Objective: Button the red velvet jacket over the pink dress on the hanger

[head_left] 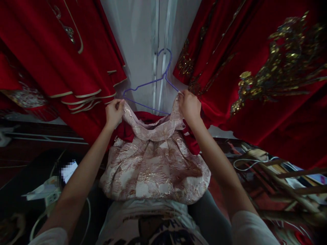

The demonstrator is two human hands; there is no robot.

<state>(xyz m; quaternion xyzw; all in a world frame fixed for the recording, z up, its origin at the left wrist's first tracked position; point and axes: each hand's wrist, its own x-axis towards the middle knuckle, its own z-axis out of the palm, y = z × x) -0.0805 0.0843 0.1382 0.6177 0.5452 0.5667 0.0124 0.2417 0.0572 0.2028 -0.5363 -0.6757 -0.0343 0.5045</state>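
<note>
Brocade dress [153, 173], pale pink with metallic flowers, lies before me across the wearer's lap, its gathered skirt bunched against a printed T-shirt [111, 226] and its neckline pointing away. To the left of the lap I make out a white power strip [52, 199] on a dark surface; to the right, a wooden frame [309, 190] with papers or books on it, too dim to tell.

Farther out, the left hand [114, 112] and right hand [191, 108] have the two shoulder straps raised and well apart. I judge they are held so to spread the neckline and let the skirt fall free below. Each grip is pinched close: on the left, thumb and fingertips meet on the strap's end; on the right, the fingers fold over the other strap. Whether the right grip also takes in the hanger, I can't tell.

Just past the neckline is a purple hanger [150, 82], its left end near the left hand and its right arm reaching to the right hand. Red cloth [89, 68] hangs at left, and a sequined red garment [255, 119] at right, with a pale wall [133, 41] farthest back.
</note>
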